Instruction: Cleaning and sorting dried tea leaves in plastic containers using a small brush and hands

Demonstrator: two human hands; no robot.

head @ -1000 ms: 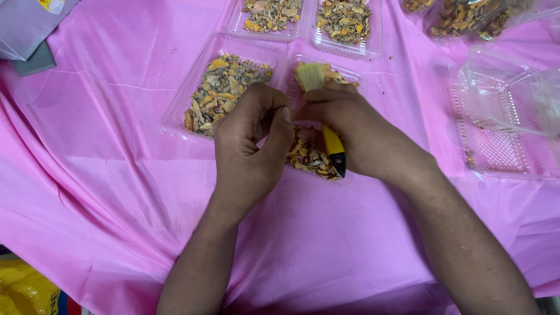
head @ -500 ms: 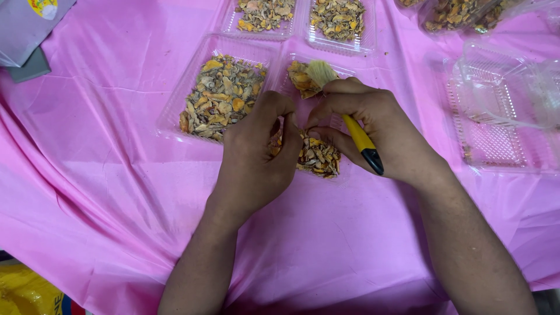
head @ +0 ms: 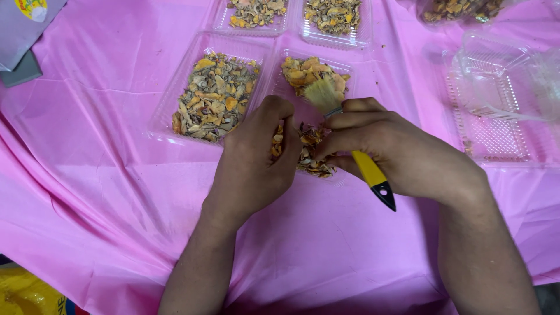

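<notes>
My right hand (head: 396,149) grips a small brush (head: 350,137) with a yellow and black handle, its pale bristles resting on dried orange-brown pieces in a clear plastic tray (head: 348,76). My left hand (head: 254,160) is curled over the near part of the same tray, fingers pinching some of the dried pieces (head: 309,149). Its fingertips are partly hidden among them. Both hands nearly touch above the tray's front edge.
A second clear tray (head: 175,102) full of dried pieces lies to the left. Two more filled trays (head: 356,38) sit at the back. Empty clear containers (head: 496,102) stand at right. A pink plastic cloth (head: 87,192) covers the table; a grey packet (head: 23,35) lies far left.
The brush has swung so its handle points further down and right, and its bristles sit on the pieces at the tray's far end. My left hand stays on the tray.
</notes>
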